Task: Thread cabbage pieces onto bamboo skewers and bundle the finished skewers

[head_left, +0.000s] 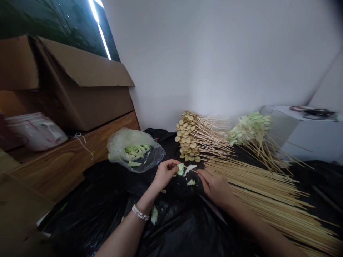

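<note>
The left hand (164,174) pinches a cabbage scrap (180,169) between narrow fingers; the right hand (215,187) grips a bamboo skewer (194,171) touching it, above crinkled black plastic (171,228).

a white wall (214,60) meets a dark window (61,25) above a wooden ledge (45,171).

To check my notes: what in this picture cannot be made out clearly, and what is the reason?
All in the head view:
Tip of the skewer in the right hand: hidden by the cabbage piece at the left hand.
Ends of the loose bamboo skewers: cut off by the lower right edge.
Inside of the cardboard box: hidden by its walls and flaps.
Far-right dark coiled object: too small and blurred to name.
</note>
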`<state>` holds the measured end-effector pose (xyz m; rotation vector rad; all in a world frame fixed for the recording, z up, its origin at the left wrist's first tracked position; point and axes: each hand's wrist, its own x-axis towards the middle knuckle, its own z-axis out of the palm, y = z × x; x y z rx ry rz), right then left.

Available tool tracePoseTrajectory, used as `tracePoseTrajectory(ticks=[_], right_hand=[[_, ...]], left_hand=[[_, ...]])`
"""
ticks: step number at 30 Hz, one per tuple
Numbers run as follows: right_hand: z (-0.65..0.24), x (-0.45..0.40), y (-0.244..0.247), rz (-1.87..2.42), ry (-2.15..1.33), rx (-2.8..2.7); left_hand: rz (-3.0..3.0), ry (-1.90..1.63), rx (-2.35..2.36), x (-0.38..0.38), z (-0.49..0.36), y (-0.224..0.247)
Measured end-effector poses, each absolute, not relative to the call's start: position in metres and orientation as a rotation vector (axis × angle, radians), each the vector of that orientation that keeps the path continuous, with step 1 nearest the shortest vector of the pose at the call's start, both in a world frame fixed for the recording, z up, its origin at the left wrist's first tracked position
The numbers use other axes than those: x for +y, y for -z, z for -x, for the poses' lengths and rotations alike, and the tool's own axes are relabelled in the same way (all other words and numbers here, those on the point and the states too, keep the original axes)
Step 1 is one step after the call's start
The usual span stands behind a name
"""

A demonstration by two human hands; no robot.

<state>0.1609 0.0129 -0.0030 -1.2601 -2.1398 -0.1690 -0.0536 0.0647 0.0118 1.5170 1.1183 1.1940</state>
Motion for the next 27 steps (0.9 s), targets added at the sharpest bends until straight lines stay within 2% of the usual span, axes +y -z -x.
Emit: tracePoseTrajectory(ticks=[10,18,27], right_hand=[[-0.161,0.014,0.005,1.334,0.149,-2.193],[-0.16,0.012,0.003,1.31,0.166,-2.23],[-0.159,0.013,0.005,1.272,0.161,-2.161]], left_hand=[[-1.247,-1.15,1.043,0.057,0.053,-0.021],[-1.227,-1.346,1.141,0.064,0.055,-0.017],[-1.318,-1.347,1.138,0.067,0.051,-0.008]])
